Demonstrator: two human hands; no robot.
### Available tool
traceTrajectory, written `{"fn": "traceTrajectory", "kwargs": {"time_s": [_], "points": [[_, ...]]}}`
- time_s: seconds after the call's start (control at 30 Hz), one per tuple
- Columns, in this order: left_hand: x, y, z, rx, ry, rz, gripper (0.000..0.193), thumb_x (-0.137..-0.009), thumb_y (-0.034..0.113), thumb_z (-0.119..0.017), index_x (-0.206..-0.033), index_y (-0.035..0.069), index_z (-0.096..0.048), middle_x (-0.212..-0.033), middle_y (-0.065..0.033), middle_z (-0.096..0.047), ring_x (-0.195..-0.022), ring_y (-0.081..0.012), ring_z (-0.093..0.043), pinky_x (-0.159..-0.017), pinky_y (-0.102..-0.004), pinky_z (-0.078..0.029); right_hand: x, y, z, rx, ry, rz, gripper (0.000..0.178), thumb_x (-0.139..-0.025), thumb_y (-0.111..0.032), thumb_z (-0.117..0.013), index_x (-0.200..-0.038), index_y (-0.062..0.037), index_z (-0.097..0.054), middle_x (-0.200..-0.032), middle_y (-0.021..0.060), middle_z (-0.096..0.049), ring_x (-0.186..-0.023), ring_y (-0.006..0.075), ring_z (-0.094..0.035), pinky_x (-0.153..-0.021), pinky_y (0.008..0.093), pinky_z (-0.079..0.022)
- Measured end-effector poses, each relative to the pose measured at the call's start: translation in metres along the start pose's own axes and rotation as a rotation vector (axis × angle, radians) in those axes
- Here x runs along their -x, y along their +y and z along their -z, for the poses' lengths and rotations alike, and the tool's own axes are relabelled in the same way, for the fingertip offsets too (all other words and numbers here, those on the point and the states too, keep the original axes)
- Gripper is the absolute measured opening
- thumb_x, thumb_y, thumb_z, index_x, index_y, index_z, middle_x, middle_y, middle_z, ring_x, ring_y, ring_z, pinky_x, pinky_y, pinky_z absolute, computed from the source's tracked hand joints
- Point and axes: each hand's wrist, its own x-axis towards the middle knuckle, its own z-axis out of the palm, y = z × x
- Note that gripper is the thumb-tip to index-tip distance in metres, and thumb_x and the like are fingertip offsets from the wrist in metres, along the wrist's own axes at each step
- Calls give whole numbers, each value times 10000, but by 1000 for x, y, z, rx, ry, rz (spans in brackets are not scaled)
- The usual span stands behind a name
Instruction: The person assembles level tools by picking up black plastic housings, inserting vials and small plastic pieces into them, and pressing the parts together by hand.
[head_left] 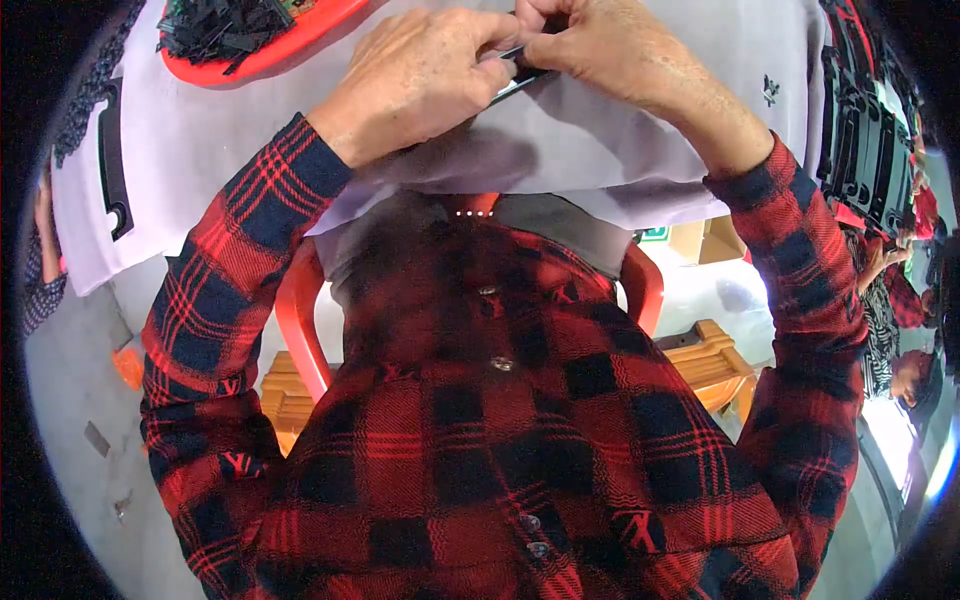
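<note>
My left hand [425,75] and my right hand [625,55] meet over the pale-covered table [640,155], near the upper edge of the view. Between them is a narrow black strip-like part [516,87] with a shiny edge. The left thumb and fingers pinch one end of it. At the other end the right thumb and forefinger are closed on it. My fingers hide most of the part, so its full shape does not show.
Left of my hands, a red tray [205,76] holds a heap of small black pieces [225,30]. A long black part [113,165] lies by the left table edge. Small dark bits [770,90] lie at right, before many black parts [855,140]. Other people sit on both sides.
</note>
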Motion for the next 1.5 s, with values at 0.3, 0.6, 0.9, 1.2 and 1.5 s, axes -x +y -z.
{"fn": "traceTrajectory", "kwargs": {"time_s": [0.3, 0.6, 0.9, 1.2, 1.5], "points": [[2, 8, 0, 15, -15, 23, 242, -914, 236, -606, -1039, 36, -660, -713, -157, -590, -629, -279, -565, -629, -406, -443, 5, -2, 6, 9, -25, -23, 78, -827, -47, -643, -762, -9, -626, -639, 41, -599, -610, 96, -522, -578, 300, -451], [15, 4, -4, -1, 61, -56, 264, -915, 260, -595, -1055, 54, -681, -764, -176, -633, -664, -324, -611, -641, -411, -473, 8, 3, -2, -86, -76, 15, 74, -823, -8, -618, -753, -9, -643, -633, 20, -593, -602, 82, -509, -568, 279, -439], [20, 1, -13, -39, 118, -75, 273, -921, 280, -576, -1070, 67, -660, -822, -188, -651, -740, -384, -628, -678, -453, -482, 9, -2, 0, -22, -64, 36, 38, -796, 1, -638, -768, 3, -664, -645, 39, -628, -621, 89, -551, -582, 284, -462], [21, 2, -16, -71, 134, -83, 279, -918, 282, -556, -1083, 78, -653, -881, -195, -666, -789, -403, -641, -694, -480, -484, 10, 6, -3, 7, -6, 85, 34, -782, -22, -662, -771, 9, -670, -659, 59, -655, -621, 101, -580, -593, 285, -484], [20, 3, -15, -89, 113, -81, 321, -900, 269, -549, -1151, 97, -648, -926, -198, -677, -820, -411, -644, -710, -479, -497, 8, 4, -2, 1, -14, 89, 60, -780, -25, -659, -734, 12, -648, -625, 53, -625, -610, 93, -558, -573, 290, -476]]}}
